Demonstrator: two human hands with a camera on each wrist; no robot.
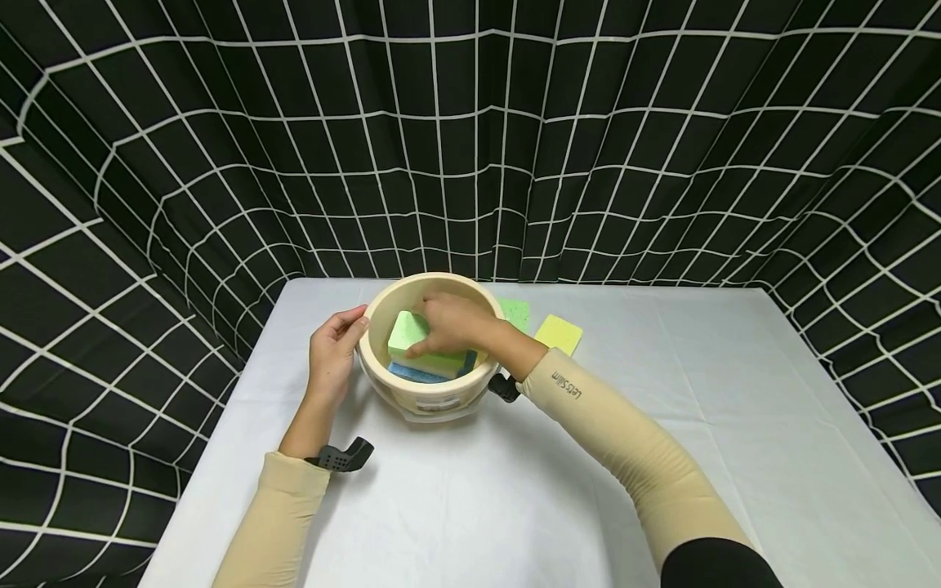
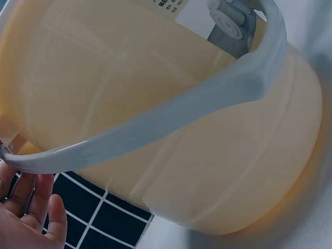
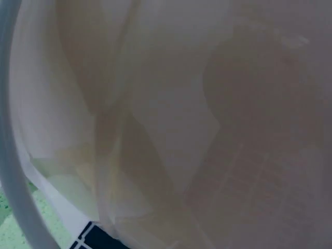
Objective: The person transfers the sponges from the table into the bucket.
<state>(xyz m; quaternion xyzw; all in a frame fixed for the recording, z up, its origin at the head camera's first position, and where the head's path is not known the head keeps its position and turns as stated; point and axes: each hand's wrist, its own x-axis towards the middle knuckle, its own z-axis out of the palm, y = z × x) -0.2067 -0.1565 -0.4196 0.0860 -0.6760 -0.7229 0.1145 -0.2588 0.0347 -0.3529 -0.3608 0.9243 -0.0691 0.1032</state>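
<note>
A cream plastic bucket (image 1: 434, 400) stands on the table, its grey carrying handle (image 2: 155, 124) hanging down its near side. My left hand (image 1: 336, 347) holds its left rim, with fingers below the rim in the left wrist view. Inside lie a light green sponge block (image 1: 408, 331) and, beneath it, a blue sponge (image 1: 415, 374). My right hand (image 1: 456, 322) reaches in over the right rim and grips the green block, its thumb across the near edge; the other fingertips are hidden. The right wrist view shows mostly the bucket's blurred, translucent wall.
Behind the bucket, to its right, a flat green sponge (image 1: 515, 313) lies partly hidden. A yellow sponge (image 1: 560, 333) is beside it, close to my right forearm. White cloth covers the table (image 1: 698, 392). A black gridded curtain (image 1: 470, 147) encloses the back and sides.
</note>
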